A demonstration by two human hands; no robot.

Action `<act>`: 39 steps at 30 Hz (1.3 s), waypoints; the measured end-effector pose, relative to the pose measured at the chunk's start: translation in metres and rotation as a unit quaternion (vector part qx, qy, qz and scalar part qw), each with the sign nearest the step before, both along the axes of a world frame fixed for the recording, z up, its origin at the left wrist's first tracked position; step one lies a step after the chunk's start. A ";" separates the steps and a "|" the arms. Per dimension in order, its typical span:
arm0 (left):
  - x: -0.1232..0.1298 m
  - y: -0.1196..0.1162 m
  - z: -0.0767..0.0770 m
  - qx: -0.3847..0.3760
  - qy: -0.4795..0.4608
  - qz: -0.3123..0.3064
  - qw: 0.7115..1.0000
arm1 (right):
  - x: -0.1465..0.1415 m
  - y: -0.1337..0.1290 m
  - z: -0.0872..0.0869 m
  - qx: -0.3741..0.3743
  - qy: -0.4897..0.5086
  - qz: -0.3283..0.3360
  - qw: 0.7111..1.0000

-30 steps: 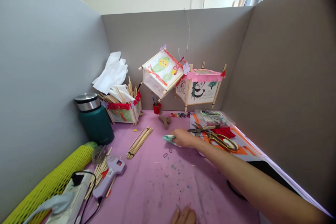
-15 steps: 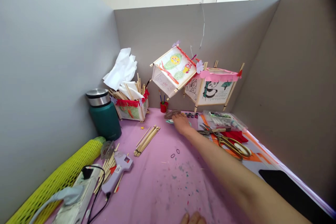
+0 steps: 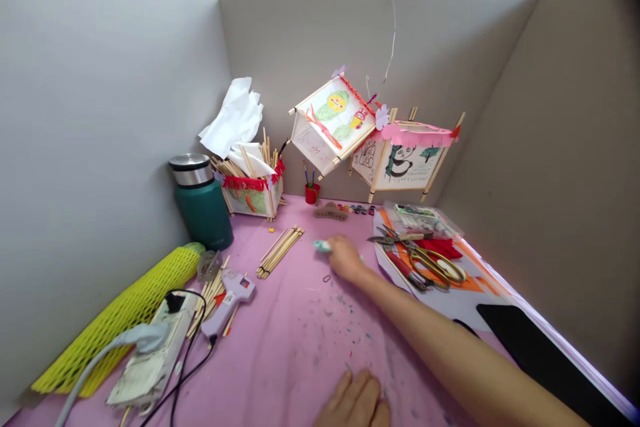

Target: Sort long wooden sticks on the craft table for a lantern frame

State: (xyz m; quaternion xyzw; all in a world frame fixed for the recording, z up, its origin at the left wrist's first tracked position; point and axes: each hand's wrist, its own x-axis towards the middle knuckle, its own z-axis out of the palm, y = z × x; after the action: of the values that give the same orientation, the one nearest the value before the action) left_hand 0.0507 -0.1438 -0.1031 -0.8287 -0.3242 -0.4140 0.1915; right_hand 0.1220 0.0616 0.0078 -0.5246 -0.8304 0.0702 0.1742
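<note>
Right hand (image 3: 344,257): fingers closed on a pale green cloth (image 3: 323,246) at mid-surface of the pink tabletop (image 3: 285,347); its pressure cannot be told. Left hand (image 3: 356,400): palm down nearer the wearer, nothing visibly held. A wide leftward sweep could scatter the stick bundle (image 3: 280,251); a loose trailing edge could catch the small dark loop (image 3: 327,278); rightward drift could knock the scissors (image 3: 440,263). Most room lies between the hands; gray panels (image 3: 300,40) bound the back and both sides.

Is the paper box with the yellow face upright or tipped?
Tipped: the paper box leans sharply; the panda box beside it looks more upright.
</note>
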 end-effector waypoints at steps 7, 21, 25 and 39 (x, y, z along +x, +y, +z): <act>-0.009 -0.007 0.006 -0.032 0.039 -0.018 0.999 | 0.007 0.003 0.005 0.015 0.065 -0.039 0.997; -0.076 0.040 0.130 -0.412 -0.062 0.162 0.894 | 0.059 -0.052 -0.004 0.086 0.307 -0.103 0.942; -0.083 0.088 0.125 -0.438 0.083 0.237 0.863 | 0.077 -0.064 -0.022 0.094 0.369 -0.104 0.919; -0.051 0.102 0.135 -0.439 0.190 0.185 0.859 | 0.082 -0.071 -0.029 0.096 0.443 -0.097 0.886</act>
State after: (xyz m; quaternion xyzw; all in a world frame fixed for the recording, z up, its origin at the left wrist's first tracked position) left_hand -0.0002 -0.0415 0.0323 -0.8142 -0.5770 -0.0200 -0.0605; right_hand 0.2044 -0.0098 -0.0217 -0.4973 -0.6146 0.1984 0.5793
